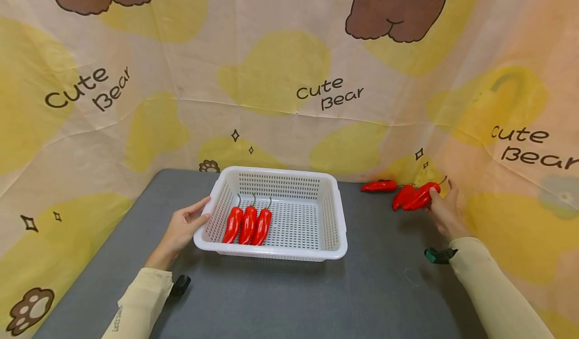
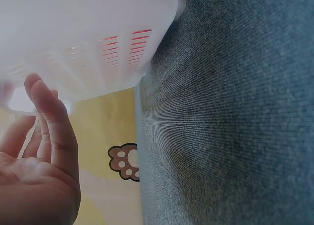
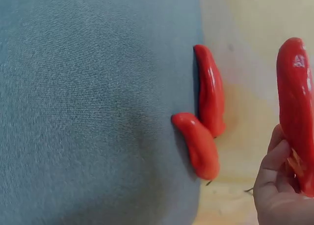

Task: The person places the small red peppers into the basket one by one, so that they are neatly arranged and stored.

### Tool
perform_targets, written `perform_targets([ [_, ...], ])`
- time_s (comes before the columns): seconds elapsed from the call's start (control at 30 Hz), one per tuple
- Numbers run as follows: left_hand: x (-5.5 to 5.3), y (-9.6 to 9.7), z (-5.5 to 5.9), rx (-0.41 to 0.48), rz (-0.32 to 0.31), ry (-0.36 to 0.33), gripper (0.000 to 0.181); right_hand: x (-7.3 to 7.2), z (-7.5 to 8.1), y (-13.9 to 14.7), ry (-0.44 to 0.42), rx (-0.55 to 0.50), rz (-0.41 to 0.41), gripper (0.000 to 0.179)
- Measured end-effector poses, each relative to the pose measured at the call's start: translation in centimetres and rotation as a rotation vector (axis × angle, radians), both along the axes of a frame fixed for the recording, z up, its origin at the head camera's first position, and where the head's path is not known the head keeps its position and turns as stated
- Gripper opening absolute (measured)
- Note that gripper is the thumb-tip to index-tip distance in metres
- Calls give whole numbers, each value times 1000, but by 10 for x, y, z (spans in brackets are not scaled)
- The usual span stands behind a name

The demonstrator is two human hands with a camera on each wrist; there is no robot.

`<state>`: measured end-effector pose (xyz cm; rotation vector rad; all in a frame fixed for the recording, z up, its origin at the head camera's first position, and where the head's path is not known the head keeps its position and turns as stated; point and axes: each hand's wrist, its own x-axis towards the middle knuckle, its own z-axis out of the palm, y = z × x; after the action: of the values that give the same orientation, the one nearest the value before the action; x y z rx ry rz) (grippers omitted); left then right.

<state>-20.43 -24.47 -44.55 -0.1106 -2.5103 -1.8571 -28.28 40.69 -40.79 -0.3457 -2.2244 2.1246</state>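
At the left end of a white plastic basket (image 1: 332, 253), my left hand (image 1: 183, 227) holds the rim with thumb and fingers. In the left wrist view, the fingers (image 2: 51, 122) reach up to the basket's edge. Three red peppers (image 1: 249, 224) lie side by side inside the basket, stems toward its far wall. Far to the right, my right hand (image 1: 445, 209) grips a red pepper (image 3: 296, 92) near its stem end, above the table. Two more red peppers, one (image 3: 210, 90) along the back edge and another (image 3: 197, 145) nearer the hand, lie on the table.
The grey cloth-topped table (image 1: 289, 299) carries the basket near its middle. A patterned fabric wall (image 1: 271, 78) with bear prints rises behind the table and along both sides, close beside my right hand. Dark wrist straps (image 1: 441, 255) sit over the light sleeves.
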Motion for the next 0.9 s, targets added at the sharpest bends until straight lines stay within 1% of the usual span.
perform_targets([
  [0.07, 0, 0, 0, 2, 0, 0, 62, -1, 2, -4, 52, 60, 32, 75],
  [0.13, 1, 0, 1, 3, 0, -1, 62, -1, 3, -9, 107, 163, 69, 71],
  [0.23, 1, 0, 2, -3, 3, -2, 61, 0, 5, -16, 176, 297, 132, 61],
  [0.3, 1, 0, 2, -8, 4, -2, 62, 2, 7, -21, 212, 353, 169, 54],
  [0.37, 1, 1, 2, -13, 5, -2, 62, 3, 8, -26, 237, 361, 201, 47],
  [0.47, 2, 1, 3, -14, 3, -1, 62, 5, 11, -32, 260, 343, 239, 39],
  [0.57, 2, 1, 2, -8, 2, 2, 61, 7, 15, -38, 283, 326, 288, 37],
  [0.67, 1, 1, 1, 8, 1, 9, 61, 9, 20, -45, 303, 346, 328, 36],
  [0.77, 1, 1, 0, 20, 1, 16, 60, 11, 23, -52, 318, 385, 340, 34],
  [0.9, 1, 1, 0, 12, 3, 16, 60, 13, 25, -59, 340, 431, 336, 36],
])
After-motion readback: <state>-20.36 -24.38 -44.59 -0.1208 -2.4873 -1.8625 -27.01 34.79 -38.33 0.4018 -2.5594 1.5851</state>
